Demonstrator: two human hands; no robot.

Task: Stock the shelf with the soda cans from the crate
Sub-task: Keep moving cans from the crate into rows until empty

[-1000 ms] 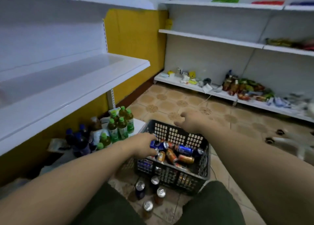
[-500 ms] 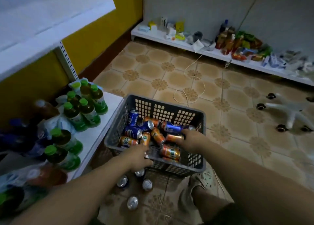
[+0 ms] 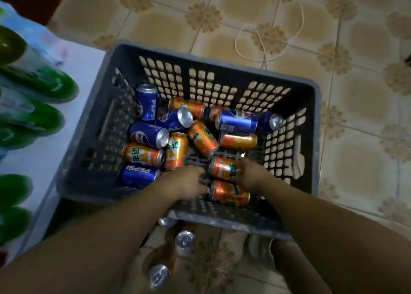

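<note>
A dark grey slotted crate (image 3: 222,55) stands on the tiled floor and holds several orange and blue soda cans lying on their sides. Both my hands are inside it near the front wall. My right hand (image 3: 252,174) grips the right end of an orange can (image 3: 222,168). A second orange can (image 3: 229,194) lies just below it. My left hand (image 3: 189,181) reaches in beside these two cans, its blurred fingertips at the left end of the lower one. A blue Pepsi can (image 3: 138,174) lies to the left of that hand.
A low white shelf (image 3: 73,71) runs along the crate's left side, with green-capped bottles (image 3: 40,82) on it. Cans stand upright on the floor (image 3: 184,241) in front of the crate, by my shoe (image 3: 258,249). A thin white cord (image 3: 266,40) loops on the tiles beyond.
My view has tilted down and closer to the crate. Both hands moved from the crate's rim and edge down among the cans, and the right hand took hold of an orange can.
</note>
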